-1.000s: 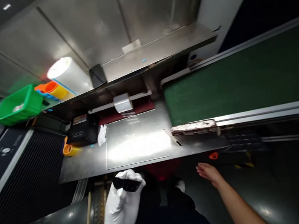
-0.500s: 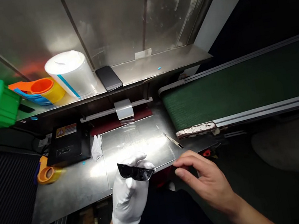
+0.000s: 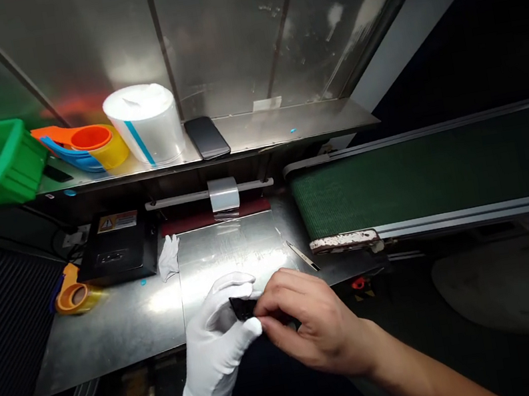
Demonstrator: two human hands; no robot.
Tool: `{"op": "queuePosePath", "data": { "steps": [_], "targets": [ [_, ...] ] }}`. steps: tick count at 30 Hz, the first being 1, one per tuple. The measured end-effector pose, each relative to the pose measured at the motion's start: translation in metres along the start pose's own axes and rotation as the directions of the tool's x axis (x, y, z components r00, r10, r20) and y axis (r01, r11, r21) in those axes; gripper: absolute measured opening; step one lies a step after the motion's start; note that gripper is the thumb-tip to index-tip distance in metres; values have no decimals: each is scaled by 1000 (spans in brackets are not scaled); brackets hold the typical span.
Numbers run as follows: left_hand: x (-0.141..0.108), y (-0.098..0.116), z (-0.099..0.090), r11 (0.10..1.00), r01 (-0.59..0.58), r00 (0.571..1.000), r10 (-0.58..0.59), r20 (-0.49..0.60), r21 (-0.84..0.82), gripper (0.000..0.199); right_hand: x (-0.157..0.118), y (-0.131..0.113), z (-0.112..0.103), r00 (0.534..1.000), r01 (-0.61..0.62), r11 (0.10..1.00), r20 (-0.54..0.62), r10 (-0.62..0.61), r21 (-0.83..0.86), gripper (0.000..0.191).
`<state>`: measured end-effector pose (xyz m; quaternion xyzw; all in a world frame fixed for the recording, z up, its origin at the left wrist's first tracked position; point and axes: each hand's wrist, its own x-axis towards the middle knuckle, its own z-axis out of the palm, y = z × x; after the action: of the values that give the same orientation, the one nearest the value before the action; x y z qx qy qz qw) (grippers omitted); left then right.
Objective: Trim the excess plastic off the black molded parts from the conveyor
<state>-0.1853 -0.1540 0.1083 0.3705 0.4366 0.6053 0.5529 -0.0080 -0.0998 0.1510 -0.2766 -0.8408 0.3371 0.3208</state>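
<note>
A small, flat, glossy black piece (image 3: 242,308) is held above the front of the metal worktop. My left hand (image 3: 214,355), in a white glove, grips it between thumb and fingers. My bare right hand (image 3: 311,325) is closed at the piece's right end, thumb and forefinger pinched together there and covering that end. Beyond my hands lies a clear sheet (image 3: 223,252) on the worktop. To its right rests a slim cutter knife (image 3: 303,256), and a spare white glove (image 3: 170,258) lies by its left edge.
A film roll (image 3: 224,194) hangs on a bar behind the sheet. On the shelf stand a green bin (image 3: 10,166), tape dispensers (image 3: 83,147), a large white roll (image 3: 146,126) and a phone (image 3: 207,138). A black box (image 3: 114,253) sits left; a green conveyor belt (image 3: 432,170) runs right.
My right hand has moved left, from apart to touching the black piece's right end. The piece has turned in my left hand, so less of it shows. The camera view has shifted slightly.
</note>
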Motion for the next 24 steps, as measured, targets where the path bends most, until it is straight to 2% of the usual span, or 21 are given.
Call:
{"op": "queuePosePath", "data": {
  "steps": [3, 5, 6, 7, 9, 10, 12, 16, 24],
  "targets": [
    [-1, 9, 17, 992, 36, 997, -43, 63, 117, 30, -13, 11, -4, 991, -135, 964, 53, 126, 231, 2],
    [-1, 14, 27, 979, 80, 983, -109, 148, 188, 33, -27, 19, -3, 961, -273, 828, 101, 257, 490, 8],
    [-1, 15, 32, 971, 89, 975, -130, 181, 222, 36, -35, 22, -1, 944, -308, 704, 111, 312, 640, 12],
    [-1, 15, 37, 963, 91, 969, -144, 201, 252, 38, -44, 24, 1, 927, -305, 543, 114, 357, 782, 17],
    [-3, 11, 46, 950, 101, 966, -164, 199, 294, 41, -59, 26, 7, 901, -201, 205, 98, 423, 958, 21],
    [-4, 8, 50, 947, 110, 968, -172, 185, 301, 41, -66, 26, 9, 893, -133, 80, 85, 442, 988, 22],
    [-5, 0, 58, 946, 126, 972, -177, 153, 297, 39, -76, 24, 10, 891, -38, -49, 56, 450, 998, 20],
    [-5, -11, 74, 934, 145, 972, -195, 128, 326, 34, -85, 21, 2, 896, 35, -112, 18, 444, 993, 21],
    [-2, -17, 87, 921, 181, 964, -235, 121, 346, 36, -91, 27, -13, 914, 66, -122, -11, 405, 990, 22]
  ]
}}
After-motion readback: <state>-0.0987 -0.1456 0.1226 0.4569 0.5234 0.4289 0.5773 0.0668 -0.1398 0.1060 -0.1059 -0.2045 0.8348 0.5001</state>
